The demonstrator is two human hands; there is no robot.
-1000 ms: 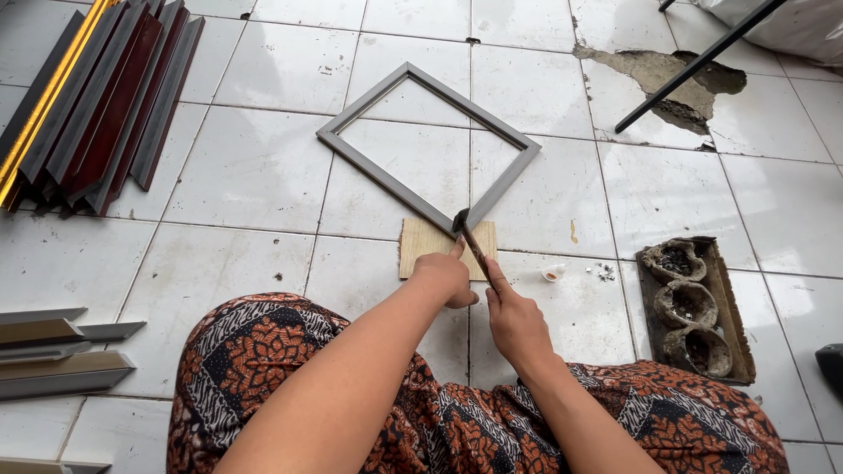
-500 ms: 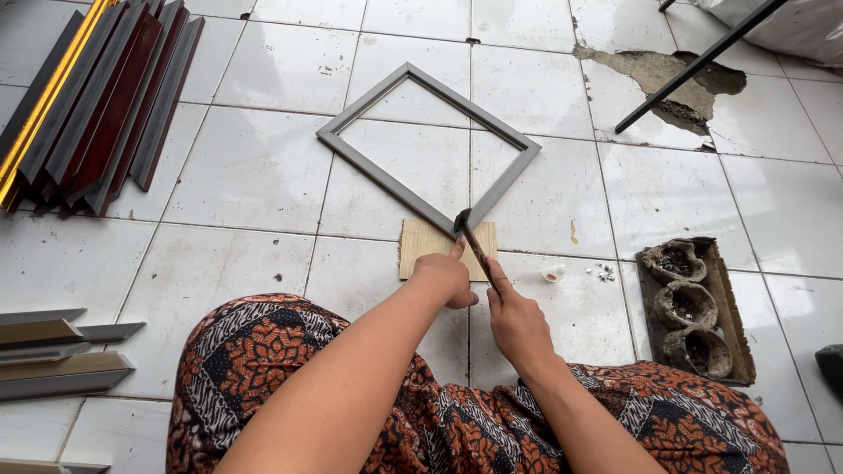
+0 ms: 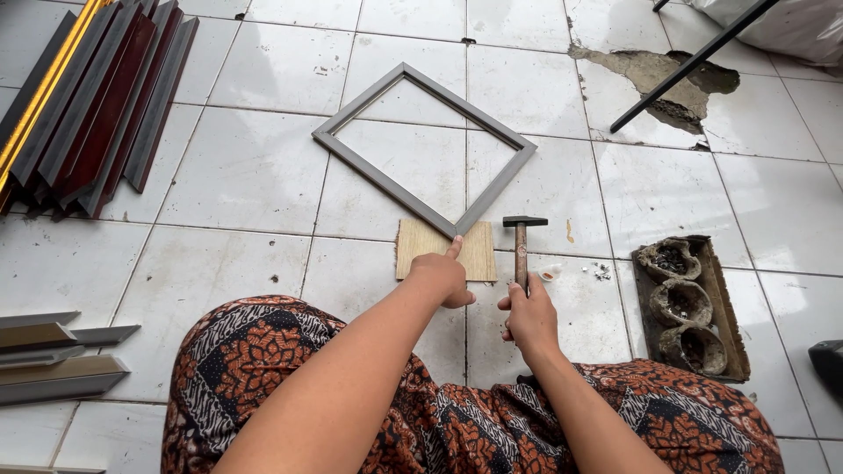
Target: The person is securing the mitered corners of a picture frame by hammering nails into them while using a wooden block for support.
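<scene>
Wrapped around the wooden handle of a small hammer (image 3: 522,248), the right hand (image 3: 530,318) has its grip closed tight, holding the tool upright with its dark metal head at the top, just right of the frame's nearest corner; the left hand (image 3: 442,276) is mostly curled, its grip holding nothing, with the forefinger stretched out and its tip pressing where the corner of a grey picture frame (image 3: 423,147) meets a small wooden board (image 3: 445,249); the frame lies flat on the white tiled floor (image 3: 246,175), turned like a diamond, its nearest corner resting on the board; both forearms reach out over a lap covered in orange and black patterned cloth (image 3: 263,360); just right of the hammer, a few tiny metal bits (image 3: 601,270) lie scattered on a tile; further right sits a rough tray (image 3: 689,305) with three round hollows; long strips of frame moulding (image 3: 83,105), dark red, grey and gold, are stacked at the upper left; more grey strips (image 3: 53,355) lie at the lower left.
</scene>
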